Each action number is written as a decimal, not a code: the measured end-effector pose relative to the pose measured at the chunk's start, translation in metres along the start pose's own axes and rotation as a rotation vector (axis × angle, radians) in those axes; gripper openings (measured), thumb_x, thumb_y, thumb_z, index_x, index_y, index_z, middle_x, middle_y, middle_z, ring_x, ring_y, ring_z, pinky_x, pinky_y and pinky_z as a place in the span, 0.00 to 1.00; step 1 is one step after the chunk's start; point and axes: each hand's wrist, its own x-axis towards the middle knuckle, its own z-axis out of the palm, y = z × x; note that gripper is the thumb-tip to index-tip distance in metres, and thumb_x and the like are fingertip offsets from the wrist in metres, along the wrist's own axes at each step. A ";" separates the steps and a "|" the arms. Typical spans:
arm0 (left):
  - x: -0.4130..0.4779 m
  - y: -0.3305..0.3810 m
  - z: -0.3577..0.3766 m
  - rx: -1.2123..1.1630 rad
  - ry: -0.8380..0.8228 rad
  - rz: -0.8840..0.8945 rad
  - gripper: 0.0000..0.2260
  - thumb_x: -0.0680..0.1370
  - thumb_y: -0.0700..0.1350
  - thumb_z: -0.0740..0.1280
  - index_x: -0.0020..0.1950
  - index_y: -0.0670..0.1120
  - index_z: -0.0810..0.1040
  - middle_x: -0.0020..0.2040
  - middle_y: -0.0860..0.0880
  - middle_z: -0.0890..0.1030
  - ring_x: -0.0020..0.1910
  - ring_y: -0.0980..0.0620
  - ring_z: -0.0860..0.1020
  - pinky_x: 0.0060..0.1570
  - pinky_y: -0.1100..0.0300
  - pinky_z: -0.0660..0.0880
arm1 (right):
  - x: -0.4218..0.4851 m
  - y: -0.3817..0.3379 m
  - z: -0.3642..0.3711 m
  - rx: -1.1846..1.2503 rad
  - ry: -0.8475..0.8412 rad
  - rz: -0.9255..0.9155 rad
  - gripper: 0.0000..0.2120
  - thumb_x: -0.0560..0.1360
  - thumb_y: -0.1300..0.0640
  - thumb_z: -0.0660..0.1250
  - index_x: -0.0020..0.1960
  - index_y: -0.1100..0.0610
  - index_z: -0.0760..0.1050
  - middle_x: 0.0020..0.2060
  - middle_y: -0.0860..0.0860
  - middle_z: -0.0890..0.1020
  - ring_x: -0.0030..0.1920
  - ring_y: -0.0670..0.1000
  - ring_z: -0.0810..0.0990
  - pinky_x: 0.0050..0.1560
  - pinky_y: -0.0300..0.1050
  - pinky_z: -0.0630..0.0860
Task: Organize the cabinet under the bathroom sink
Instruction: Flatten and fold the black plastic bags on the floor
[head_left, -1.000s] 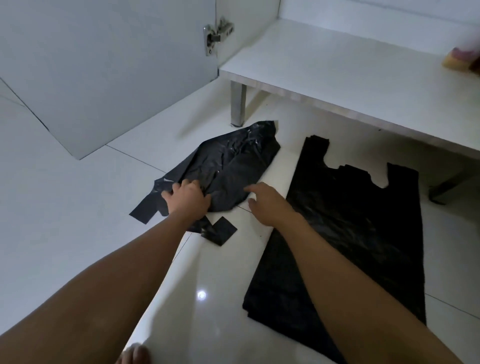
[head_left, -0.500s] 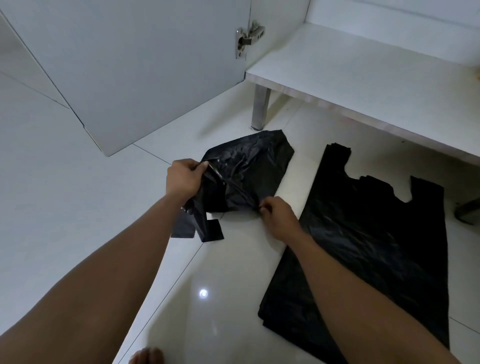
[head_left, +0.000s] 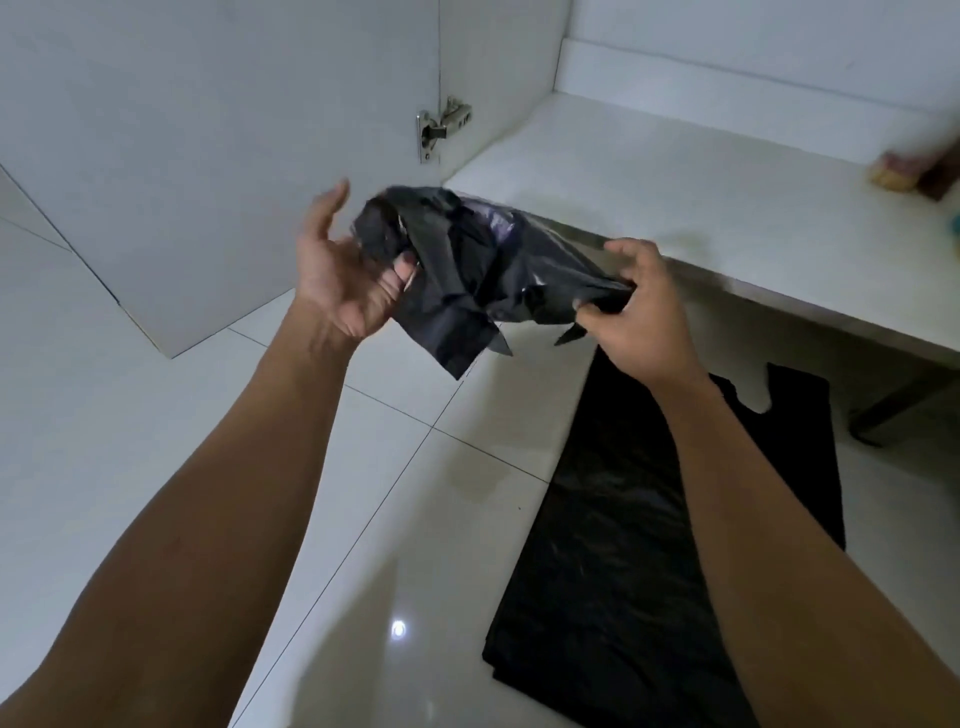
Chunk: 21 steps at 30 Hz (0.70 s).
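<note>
A crumpled black plastic bag (head_left: 467, 265) hangs in the air between my hands, in front of the cabinet's bottom shelf (head_left: 675, 208). My left hand (head_left: 343, 275) is turned palm up, and its thumb presses one end of the bag against the fingers. My right hand (head_left: 636, 317) pinches the bag's other end between thumb and fingers. A second black plastic bag (head_left: 623, 545) lies flat on the tiled floor under my right forearm, handles pointing toward the cabinet.
The white cabinet door (head_left: 208, 130) stands open at the left on its metal hinge (head_left: 441, 130). A cabinet leg (head_left: 893, 410) stands at the right under the shelf. A blurred yellowish object (head_left: 893, 174) sits at the shelf's far right. Glossy white floor tiles (head_left: 156, 441) spread in front.
Both hands gripped the crumpled bag on the floor and lifted it up to shelf height. My left palm has turned upward. The flat bag stayed in place.
</note>
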 end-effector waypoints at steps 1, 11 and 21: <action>0.005 0.003 0.001 -0.157 -0.036 0.019 0.23 0.76 0.57 0.69 0.60 0.40 0.74 0.61 0.42 0.75 0.63 0.45 0.76 0.57 0.51 0.79 | 0.001 -0.006 -0.010 -0.026 0.025 0.038 0.14 0.73 0.56 0.74 0.55 0.48 0.74 0.43 0.44 0.79 0.38 0.41 0.79 0.38 0.32 0.73; -0.011 -0.124 0.009 0.414 -0.263 -0.303 0.52 0.62 0.81 0.50 0.79 0.54 0.63 0.77 0.47 0.69 0.76 0.44 0.66 0.73 0.35 0.59 | -0.016 0.014 -0.108 1.033 -0.060 0.687 0.25 0.82 0.52 0.57 0.26 0.52 0.69 0.15 0.44 0.62 0.13 0.42 0.59 0.13 0.30 0.53; -0.014 -0.229 0.045 0.680 0.171 -0.595 0.13 0.77 0.42 0.73 0.58 0.36 0.80 0.52 0.39 0.84 0.47 0.43 0.84 0.36 0.54 0.81 | -0.099 0.154 -0.162 0.624 0.323 1.055 0.15 0.83 0.51 0.57 0.39 0.54 0.68 0.16 0.47 0.67 0.15 0.43 0.61 0.16 0.32 0.56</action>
